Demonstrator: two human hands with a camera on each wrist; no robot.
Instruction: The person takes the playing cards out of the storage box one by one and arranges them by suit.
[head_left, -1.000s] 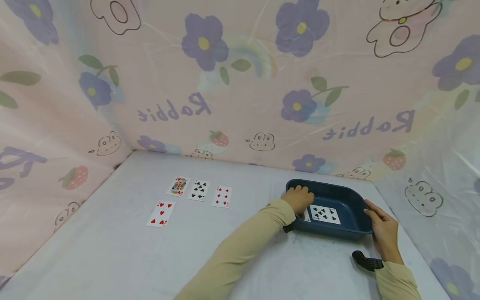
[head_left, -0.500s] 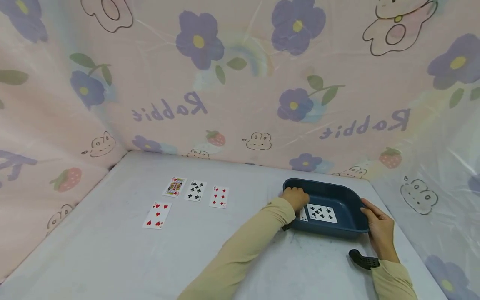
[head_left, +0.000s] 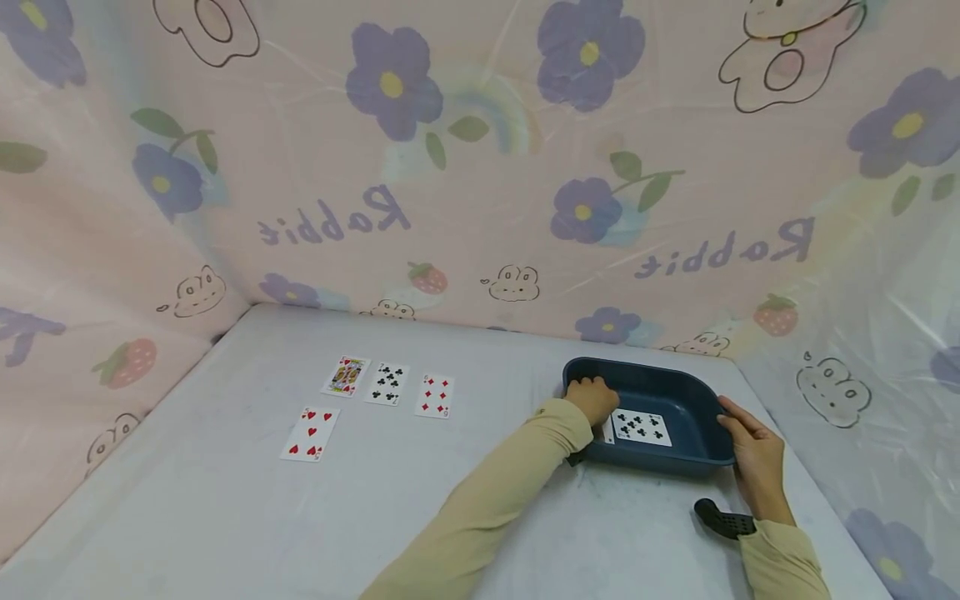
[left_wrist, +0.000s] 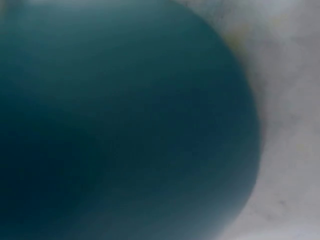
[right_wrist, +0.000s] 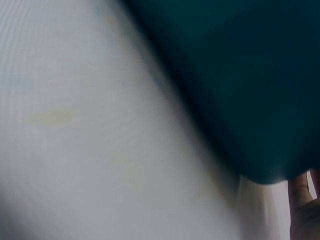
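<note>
A dark blue rectangular basin (head_left: 693, 417) stands at the right of the table in the head view. My left hand (head_left: 592, 400) reaches over its left end, fingers bent down inside; the fingertips are hidden, so whether they pinch anything is unclear. Just below that hand shows the edge of a playing card (head_left: 608, 432), mostly covered. A clubs card (head_left: 642, 427) lies face up beside it on the basin floor. My right hand (head_left: 759, 457) grips the basin's right end, thumb at the rim. Both wrist views are blurred and mostly filled by the basin wall (left_wrist: 150, 125) and the table.
Left of the basin lie several face-up cards: a king of hearts (head_left: 346, 377), a seven of clubs (head_left: 387, 384), a six of diamonds (head_left: 434, 396) and a five of hearts (head_left: 311, 434). A patterned curtain (head_left: 465, 192) rises behind the white table (head_left: 247, 517).
The head view has shifted slightly, so everything appears a little further left. Both hands stay at the basin, the left making only small movements over the partly covered card.
</note>
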